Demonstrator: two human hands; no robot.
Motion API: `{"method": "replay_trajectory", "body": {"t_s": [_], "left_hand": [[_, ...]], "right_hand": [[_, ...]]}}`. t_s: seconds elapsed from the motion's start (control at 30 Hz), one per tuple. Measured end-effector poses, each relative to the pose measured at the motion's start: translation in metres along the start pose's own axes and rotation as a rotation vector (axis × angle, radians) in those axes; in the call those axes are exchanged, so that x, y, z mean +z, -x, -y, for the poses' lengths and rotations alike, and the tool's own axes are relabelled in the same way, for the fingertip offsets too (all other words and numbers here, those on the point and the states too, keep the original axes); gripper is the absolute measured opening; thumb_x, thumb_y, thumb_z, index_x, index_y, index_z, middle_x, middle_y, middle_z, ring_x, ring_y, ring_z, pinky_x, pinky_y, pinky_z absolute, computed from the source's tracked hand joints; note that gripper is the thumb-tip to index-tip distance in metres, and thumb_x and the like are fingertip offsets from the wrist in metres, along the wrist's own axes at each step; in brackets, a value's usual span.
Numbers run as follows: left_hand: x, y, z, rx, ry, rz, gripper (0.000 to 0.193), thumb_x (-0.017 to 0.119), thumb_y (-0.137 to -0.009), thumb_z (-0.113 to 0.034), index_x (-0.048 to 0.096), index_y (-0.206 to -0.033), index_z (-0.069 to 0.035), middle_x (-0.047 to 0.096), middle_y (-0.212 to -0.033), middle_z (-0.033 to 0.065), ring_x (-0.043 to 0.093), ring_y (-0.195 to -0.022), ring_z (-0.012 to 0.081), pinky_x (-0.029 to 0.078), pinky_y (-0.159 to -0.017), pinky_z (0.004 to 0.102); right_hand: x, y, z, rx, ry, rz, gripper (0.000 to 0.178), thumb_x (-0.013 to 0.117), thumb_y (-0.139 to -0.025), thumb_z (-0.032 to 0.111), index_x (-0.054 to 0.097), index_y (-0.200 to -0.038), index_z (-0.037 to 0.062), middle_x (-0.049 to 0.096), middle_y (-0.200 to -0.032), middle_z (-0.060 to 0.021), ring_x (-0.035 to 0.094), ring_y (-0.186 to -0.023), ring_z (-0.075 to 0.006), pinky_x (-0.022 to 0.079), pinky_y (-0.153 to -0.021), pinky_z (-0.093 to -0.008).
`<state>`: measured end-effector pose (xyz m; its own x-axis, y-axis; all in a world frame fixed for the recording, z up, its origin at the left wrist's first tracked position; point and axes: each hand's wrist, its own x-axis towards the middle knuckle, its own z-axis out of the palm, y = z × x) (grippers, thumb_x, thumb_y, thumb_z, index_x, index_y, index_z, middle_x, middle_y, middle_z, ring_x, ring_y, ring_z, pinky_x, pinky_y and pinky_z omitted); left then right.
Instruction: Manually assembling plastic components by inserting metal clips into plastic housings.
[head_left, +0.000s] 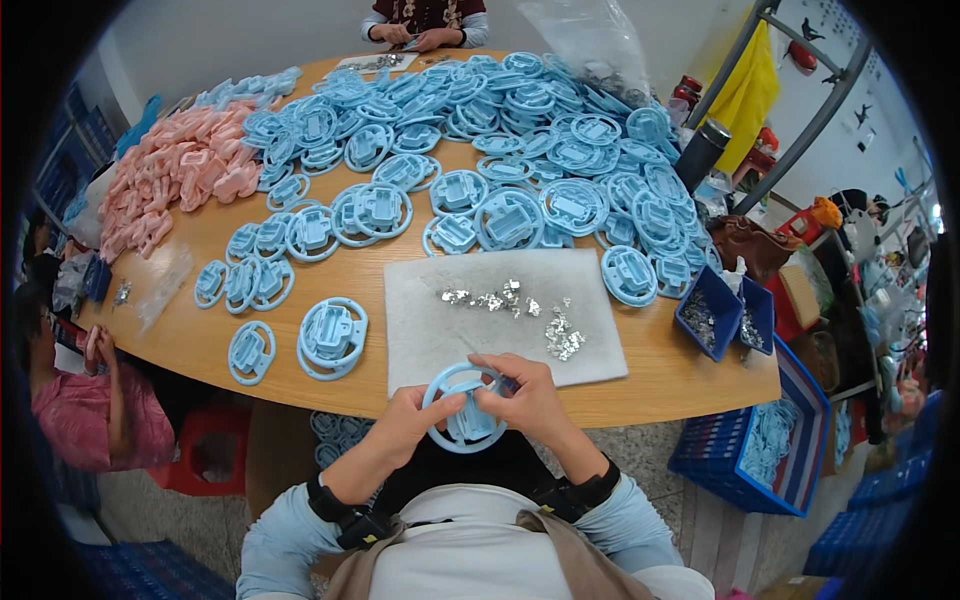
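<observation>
A light blue plastic ring-shaped part (468,434), with a moulded block across its middle, is held just off the table's near edge. My left hand (404,424) grips its left side, thumb on the centre. On the opposite side, my right hand (532,402) has its fingers curled over the rim and its thumb pressed at the middle. Whether a small metal piece sits under the thumbs cannot be seen. Beyond the hands lies a white padded mat (420,320), bearing a row of small shiny metal pieces (490,299) and a looser cluster of metal pieces (564,336).
Blue ring parts (470,100) pile across the wooden table (160,310), beside pink parts (190,160). Small blue bins (706,314) holding metal bits stand at the right edge, above a blue crate (700,455). Co-workers sit at the far side and left, near a red stool (215,450).
</observation>
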<state>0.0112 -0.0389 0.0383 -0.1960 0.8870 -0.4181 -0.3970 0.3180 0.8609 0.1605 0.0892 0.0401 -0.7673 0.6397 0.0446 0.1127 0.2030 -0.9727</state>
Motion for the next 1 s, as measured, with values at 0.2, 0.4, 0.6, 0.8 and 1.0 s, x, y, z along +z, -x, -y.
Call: {"method": "replay_trajectory", "body": {"t_s": [0.2, 0.4, 0.6, 0.8, 1.0], "left_hand": [[-0.009, -0.015, -0.004, -0.011, 0.126, 0.074, 0.022, 0.065, -0.087, -0.022, 0.063, -0.095, -0.001, 0.065, -0.083, 0.0043, 0.06, -0.074, 0.0106, 0.049, -0.067, 0.0233], [0.007, -0.027, 0.009, 0.094, 0.608, -0.163, 0.023, 0.057, -0.092, -0.017, 0.055, -0.108, -0.001, 0.061, -0.107, 0.01, 0.06, -0.096, 0.0165, 0.048, -0.085, 0.0304], [0.004, 0.0, 0.014, -0.168, 0.142, 0.204, 0.029, 0.058, -0.092, -0.018, 0.056, -0.113, 0.001, 0.062, -0.111, 0.0106, 0.06, -0.101, 0.0188, 0.049, -0.088, 0.0308], [-0.026, -0.015, -0.024, 0.509, -0.966, 0.165, 0.045, 0.075, -0.074, -0.028, 0.062, -0.11, -0.005, 0.064, -0.106, 0.0118, 0.06, -0.101, 0.0289, 0.048, -0.087, 0.036], [-0.035, -0.068, -0.016, 0.768, -1.26, 0.119, 0.073, 0.08, -0.062, -0.038, 0.051, -0.121, -0.007, 0.042, -0.133, 0.0162, 0.033, -0.129, 0.0339, 0.025, -0.107, 0.0471]], "right_hand": [[-0.039, -0.022, -0.005, -0.076, 0.112, -0.109, 0.028, 0.071, -0.074, 0.009, 0.068, -0.102, 0.0048, 0.065, -0.087, -0.0002, 0.048, -0.065, -0.0024, 0.039, -0.057, -0.0194], [-0.113, -0.052, -0.055, -0.031, 0.755, -0.305, 0.016, 0.064, -0.078, 0.013, 0.069, -0.092, 0.0067, 0.06, -0.085, -0.0135, 0.059, -0.081, -0.0319, 0.047, -0.07, -0.0386], [-0.115, -0.06, -0.071, -0.055, 0.757, -0.318, 0.017, 0.065, -0.078, 0.014, 0.068, -0.092, 0.0052, 0.059, -0.087, -0.0134, 0.058, -0.083, -0.032, 0.046, -0.072, -0.0395], [-0.118, -0.063, -0.068, -0.061, 0.767, -0.302, 0.015, 0.066, -0.076, 0.01, 0.067, -0.088, 0.0021, 0.06, -0.086, -0.0146, 0.059, -0.082, -0.0316, 0.047, -0.072, -0.039], [-0.085, -0.055, -0.028, -0.035, 0.449, -0.266, 0.01, 0.066, -0.076, 0.008, 0.064, -0.083, 0.0012, 0.061, -0.085, -0.0134, 0.059, -0.076, -0.0262, 0.046, -0.068, -0.0341]]}}
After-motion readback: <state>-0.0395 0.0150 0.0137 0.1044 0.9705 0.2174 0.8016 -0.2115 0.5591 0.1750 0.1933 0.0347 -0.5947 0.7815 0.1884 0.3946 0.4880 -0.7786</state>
